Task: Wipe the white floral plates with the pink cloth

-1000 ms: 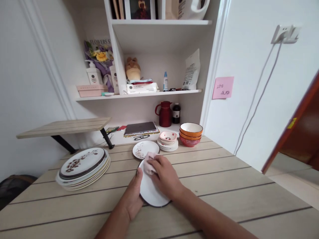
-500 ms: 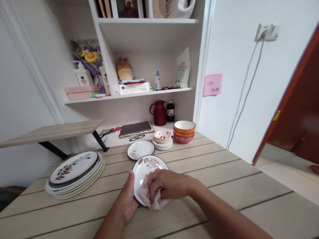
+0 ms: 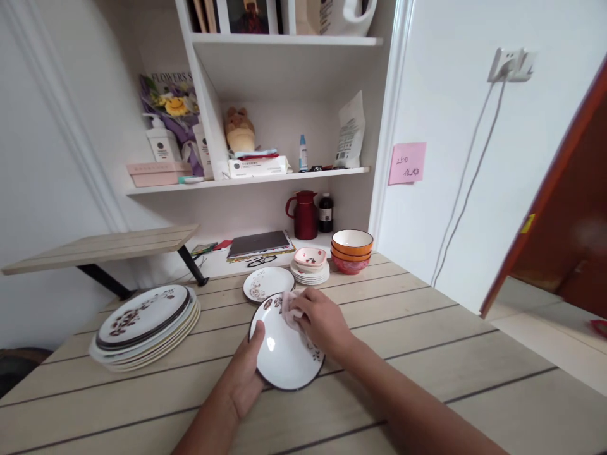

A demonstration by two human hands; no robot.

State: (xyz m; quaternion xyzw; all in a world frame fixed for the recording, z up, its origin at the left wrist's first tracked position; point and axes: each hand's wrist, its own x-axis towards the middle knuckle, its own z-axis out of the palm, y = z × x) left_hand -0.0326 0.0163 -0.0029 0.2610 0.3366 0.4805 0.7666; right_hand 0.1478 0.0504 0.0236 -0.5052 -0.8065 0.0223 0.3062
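Note:
A white plate (image 3: 287, 354) with a dark rim and brown flowers is tilted up over the wooden table. My left hand (image 3: 249, 366) grips its left edge, thumb on the face and the other fingers hidden beneath. Bunched in my right hand (image 3: 325, 322) is a pale pinkish cloth (image 3: 291, 308), pressed against the plate's upper part over the flower print. Just behind lies another flowered plate (image 3: 269, 282), apparently on a small stack. Small white plates (image 3: 313, 276) stand beside it, topped by a pink dish (image 3: 310, 258).
A tall stack of plates (image 3: 147, 322) stands at the left, near a raised wooden shelf (image 3: 104, 246). Orange and red bowls (image 3: 351, 253) are stacked at the back right. Behind are glasses (image 3: 262, 261), a laptop (image 3: 260, 243), a red jug (image 3: 304, 215) and a dark bottle (image 3: 325, 213).
My right hand has moved the cloth from the plate's lower part up to its top edge. The plate's lower face is now uncovered; my left hand keeps its grip.

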